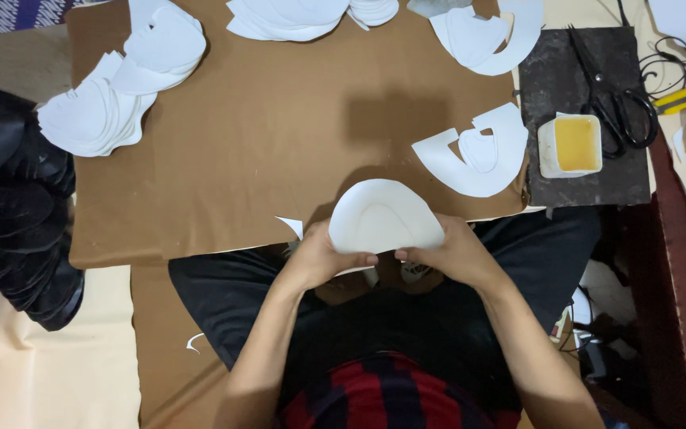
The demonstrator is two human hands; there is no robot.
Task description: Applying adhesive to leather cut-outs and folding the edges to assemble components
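While both hands meet at the near edge of the brown work board (263, 151), they grip one curved white cut piece (383, 216), a rounded, shoe-part shape that bows upward between them. Left hand (321, 258) closes on its lower left edge, thumb lying across the front; right hand (448, 253) closes on the lower right edge. Fingers of both hands are mostly tucked under the piece, so how far they reach beneath it cannot be made out, and the piece's lower rim is hidden behind the thumbs.

Just beside the left hand, a small white offcut (290, 226) lies at the board's edge. To the right of the held piece, a horseshoe-shaped white piece with a smaller one resting on it (476, 152) sits near the board's right edge. Stacks of similar white pieces (97, 111) lie at the far left, and more stacks (303, 17) along the top are cut off by the frame. On a dark slab (553, 187) to the right stand a small white tub of yellow paste (570, 145) and black scissors (613, 95). Black shoe parts (9, 199) pile up at the left edge, too dark to tell apart.
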